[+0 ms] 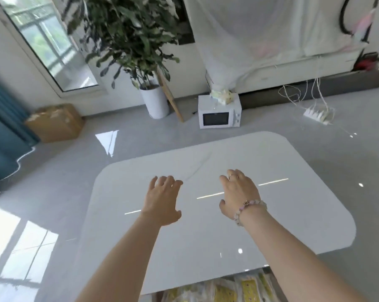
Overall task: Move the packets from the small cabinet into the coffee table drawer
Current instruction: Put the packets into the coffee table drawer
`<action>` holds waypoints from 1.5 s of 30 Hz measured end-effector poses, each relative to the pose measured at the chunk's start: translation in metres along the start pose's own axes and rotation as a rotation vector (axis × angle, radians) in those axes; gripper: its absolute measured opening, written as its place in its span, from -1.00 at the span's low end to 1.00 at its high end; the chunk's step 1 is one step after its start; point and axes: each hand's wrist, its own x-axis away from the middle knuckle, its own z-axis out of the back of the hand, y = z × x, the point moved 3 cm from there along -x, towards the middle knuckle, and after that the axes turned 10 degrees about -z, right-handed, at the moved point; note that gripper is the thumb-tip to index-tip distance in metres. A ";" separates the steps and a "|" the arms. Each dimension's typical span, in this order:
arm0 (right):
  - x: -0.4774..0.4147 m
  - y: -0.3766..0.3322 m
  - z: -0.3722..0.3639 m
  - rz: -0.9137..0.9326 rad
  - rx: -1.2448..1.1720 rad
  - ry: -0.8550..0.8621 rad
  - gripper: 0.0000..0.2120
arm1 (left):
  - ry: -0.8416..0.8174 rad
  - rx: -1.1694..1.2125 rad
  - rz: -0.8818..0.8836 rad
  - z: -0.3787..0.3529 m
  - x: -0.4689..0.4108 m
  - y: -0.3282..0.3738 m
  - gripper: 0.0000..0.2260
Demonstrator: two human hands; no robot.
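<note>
Only partly are the packets (223, 290) to be seen: they are cut off by the bottom edge of the view, overlapped above by the near edge of the coffee table (271, 162), and crossed at the sides by the two forearms. Pale, shiny wrappers with yellow patterned panels can be made out, laid side by side in a row, but they are blurred, so neither print nor number can be told. What holds them is not shown plainly; no walls or front can be made out under the table top. The small cabinet cannot be picked out anywhere. Above the glossy white top, the left hand (162, 199) and the right hand (238, 192) are held palm down, apart from each other, with fingers spread and loose; nothing is gripped by either. A bead bracelet (248, 209) is worn on the right wrist. On the floor beyond the table, a microwave (219, 115) is set with tissue packs (222, 95) on top, beside a plant (127, 29) in a white pot (154, 101). A cardboard box (55, 123) stands at the left.
</note>
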 end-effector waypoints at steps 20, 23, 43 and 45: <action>0.124 -0.325 0.199 0.700 0.069 0.392 -0.57 | 0.285 -0.051 0.812 0.139 0.348 -0.173 -0.37; 0.176 -0.396 0.194 0.844 0.055 0.388 -0.52 | 0.281 -0.056 0.974 0.132 0.434 -0.192 -0.37; 0.565 -0.702 0.127 1.606 -0.055 0.268 -0.54 | 0.061 -0.135 1.717 0.063 0.902 -0.160 -0.39; 0.593 -0.717 0.119 1.658 -0.041 0.264 -0.52 | 0.050 -0.124 1.778 0.055 0.926 -0.148 -0.39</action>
